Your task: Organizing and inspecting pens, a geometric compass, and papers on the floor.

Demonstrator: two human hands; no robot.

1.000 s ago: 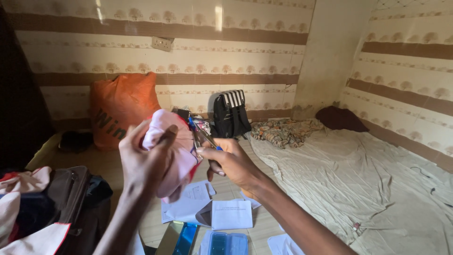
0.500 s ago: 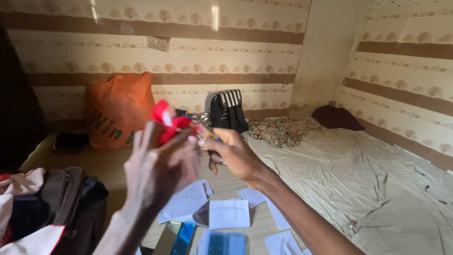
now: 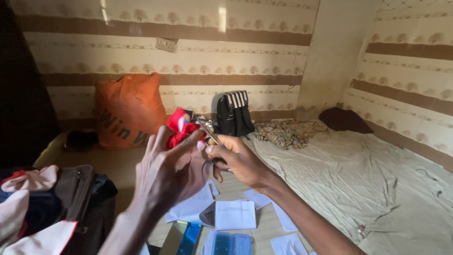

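— Head view: what's held?
— Left hand (image 3: 170,172) pinches a red cloth (image 3: 180,127); right hand (image 3: 238,160) grips metal scissors (image 3: 210,130) touching it.
— Around?
— Papers (image 3: 233,215) on the floor, orange sack (image 3: 125,111) and black bag (image 3: 233,113) behind.

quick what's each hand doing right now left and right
Left hand: pinching the red cloth, other fingers spread.
Right hand: closed grip on a thin metal tool.

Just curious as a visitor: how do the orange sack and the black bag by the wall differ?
The orange sack is larger, bulging and soft; the black bag is smaller, slimmer and upright. The orange sack is one colour with dark lettering; the black bag has a striped black-and-white top flap. Both stand on the floor against the tiled wall.
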